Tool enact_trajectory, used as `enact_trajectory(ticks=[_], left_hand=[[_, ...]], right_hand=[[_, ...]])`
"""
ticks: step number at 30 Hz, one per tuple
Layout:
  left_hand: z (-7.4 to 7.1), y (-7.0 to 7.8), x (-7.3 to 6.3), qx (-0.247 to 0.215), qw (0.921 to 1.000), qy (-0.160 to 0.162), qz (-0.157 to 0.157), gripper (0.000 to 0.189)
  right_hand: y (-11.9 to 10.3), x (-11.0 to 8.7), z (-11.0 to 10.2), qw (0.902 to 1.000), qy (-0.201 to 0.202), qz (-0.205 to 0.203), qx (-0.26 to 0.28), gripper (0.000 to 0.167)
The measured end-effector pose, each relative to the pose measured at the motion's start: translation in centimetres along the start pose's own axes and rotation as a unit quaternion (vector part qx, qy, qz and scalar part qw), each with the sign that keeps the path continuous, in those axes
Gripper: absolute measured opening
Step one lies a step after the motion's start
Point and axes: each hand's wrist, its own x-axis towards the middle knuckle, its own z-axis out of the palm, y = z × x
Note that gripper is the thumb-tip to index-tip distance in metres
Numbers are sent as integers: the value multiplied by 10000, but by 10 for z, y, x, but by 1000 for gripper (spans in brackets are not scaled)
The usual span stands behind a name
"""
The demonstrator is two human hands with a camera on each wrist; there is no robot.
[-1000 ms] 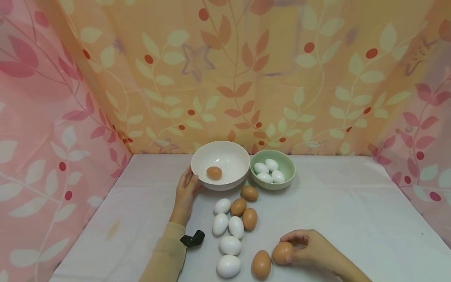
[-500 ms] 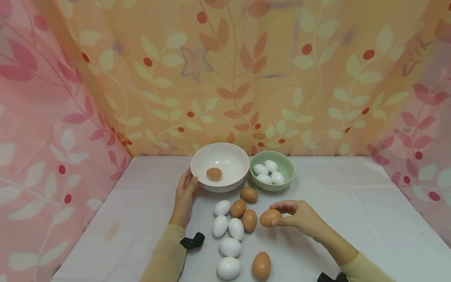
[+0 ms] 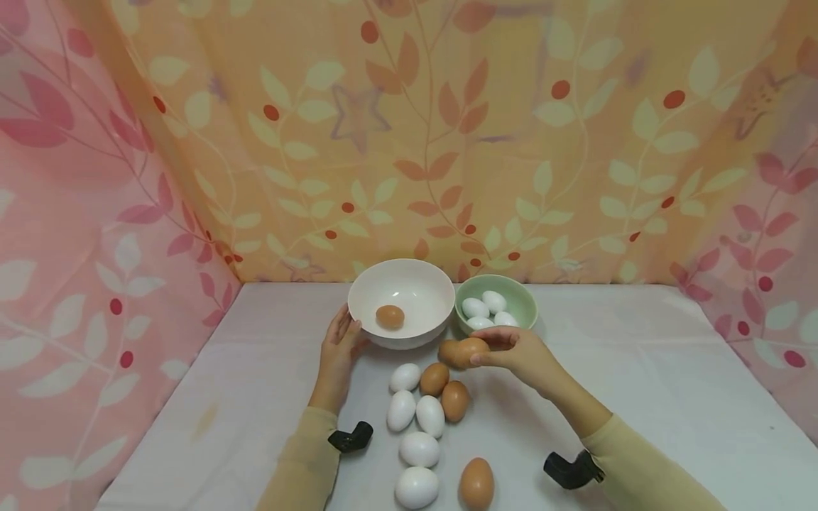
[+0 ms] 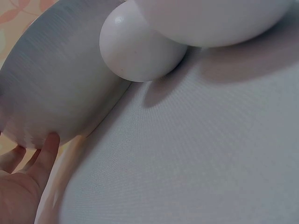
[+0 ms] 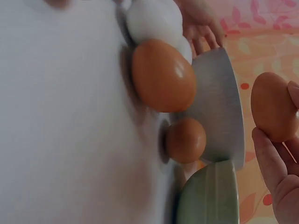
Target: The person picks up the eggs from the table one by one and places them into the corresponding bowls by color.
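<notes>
My left hand (image 3: 336,349) rests its fingers against the left outer side of a large white bowl (image 3: 422,284), which holds one brown egg (image 3: 390,317). In the left wrist view the fingertips (image 4: 52,140) touch the bowl's outer wall. Thumb and fingers of my right hand (image 3: 520,362) pinch another brown egg (image 3: 471,353). That egg is raised off the table in the right wrist view and overlaps a brown egg lying (image 3: 447,350) behind it in the head view. Just beyond is a green bowl (image 3: 522,301) with several white eggs (image 3: 494,301).
Several white eggs (image 3: 419,449) lie in a rough column on the white-covered table (image 3: 607,383). Two brown eggs (image 3: 455,401) lie beside them, and one brown egg (image 3: 476,484) sits near the front. A patterned curtain (image 3: 409,142) stands behind the bowls.
My right hand has lifted a brown egg from the front of the table and carried it forward and left, near the bowls. The left hand has stayed at the white bowl.
</notes>
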Motion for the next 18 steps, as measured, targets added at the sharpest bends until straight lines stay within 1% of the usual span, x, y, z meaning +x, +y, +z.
enact_trajectory(ticks=[3, 6, 8, 11, 18], left_hand=[[1, -2, 0, -13, 10000, 19, -7, 60], [1, -2, 0, 9, 10000, -9, -2, 62], [2, -2, 0, 0, 10000, -32, -8, 62], [1, -2, 0, -20, 10000, 0, -33, 61], [0, 0, 0, -35, 10000, 8, -42, 59]], right_hand=[[-6, 11, 3, 9999, 123, -114, -17, 51], [-11, 19, 5, 9992, 264, -235, -198, 48], [-13, 25, 7, 9987, 286, -302, -299, 47], [-16, 34, 10, 9982, 337, -306, -393, 48], [-29, 59, 18, 9984, 407, -254, -286, 48]])
